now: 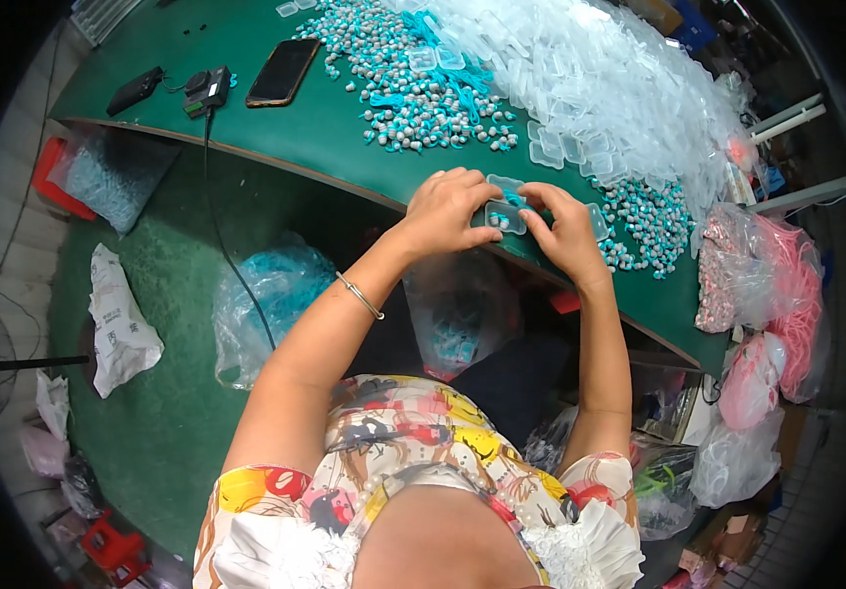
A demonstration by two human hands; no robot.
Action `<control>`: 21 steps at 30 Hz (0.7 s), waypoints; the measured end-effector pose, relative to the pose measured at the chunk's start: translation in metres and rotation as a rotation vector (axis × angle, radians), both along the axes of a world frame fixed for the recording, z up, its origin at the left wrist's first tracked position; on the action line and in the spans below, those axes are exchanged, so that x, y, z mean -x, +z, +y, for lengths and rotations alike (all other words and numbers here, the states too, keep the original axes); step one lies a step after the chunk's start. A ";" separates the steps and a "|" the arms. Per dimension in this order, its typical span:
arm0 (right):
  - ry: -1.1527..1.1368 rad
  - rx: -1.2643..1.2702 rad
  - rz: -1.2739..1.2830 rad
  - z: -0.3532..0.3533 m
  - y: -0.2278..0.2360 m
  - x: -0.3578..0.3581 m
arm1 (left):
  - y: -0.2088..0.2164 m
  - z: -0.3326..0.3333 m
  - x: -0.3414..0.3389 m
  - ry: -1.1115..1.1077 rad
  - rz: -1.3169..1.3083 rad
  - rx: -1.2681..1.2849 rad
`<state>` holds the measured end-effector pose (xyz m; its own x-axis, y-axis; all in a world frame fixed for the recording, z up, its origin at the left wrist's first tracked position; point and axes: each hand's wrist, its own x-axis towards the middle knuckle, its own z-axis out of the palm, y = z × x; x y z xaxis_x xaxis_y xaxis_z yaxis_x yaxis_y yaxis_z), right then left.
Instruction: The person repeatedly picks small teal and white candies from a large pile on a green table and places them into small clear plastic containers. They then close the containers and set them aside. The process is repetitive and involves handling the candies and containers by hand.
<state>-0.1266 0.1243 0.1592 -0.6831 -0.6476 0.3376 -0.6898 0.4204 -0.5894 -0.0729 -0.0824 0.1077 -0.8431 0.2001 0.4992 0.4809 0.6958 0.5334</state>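
Note:
Over the table's near edge, my hands come together around a small clear plastic box (pixel 507 230) with its lid raised. My left hand (pixel 448 209) grips the box from the left, thumb along its near side and fingers at the far side. Grey-and-teal bead-like pieces (pixel 499 219) lie inside the box. At the box's right, my right hand (pixel 567 228) is closed, thumb and fingers pinching by a bit of teal cord (pixel 514 198). The fingertips partly hide what they hold. A second clear box part (pixel 598 222) lies just beyond my right hand.
The green table (pixel 276 137) bears a heap of grey-and-teal pieces with cords (pixel 423 113), a large pile of clear boxes (pixel 600 79) and a smaller heap of pieces (pixel 649 224). A phone (pixel 284 73) and a cabled black device (pixel 205 90) sit left. Pink bags (pixel 786 285) hang at right.

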 end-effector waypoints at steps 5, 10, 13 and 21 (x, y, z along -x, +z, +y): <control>0.046 -0.177 0.215 -0.004 -0.001 0.000 | -0.001 -0.001 0.002 -0.002 -0.022 0.011; 0.080 -0.112 0.287 -0.004 -0.013 0.000 | -0.002 -0.002 0.002 -0.013 -0.008 -0.017; 0.031 -0.028 0.275 -0.004 -0.017 -0.006 | -0.002 -0.001 0.001 -0.013 -0.003 -0.022; -0.018 -0.036 0.308 0.004 -0.028 -0.009 | -0.001 -0.001 0.000 -0.013 -0.003 -0.026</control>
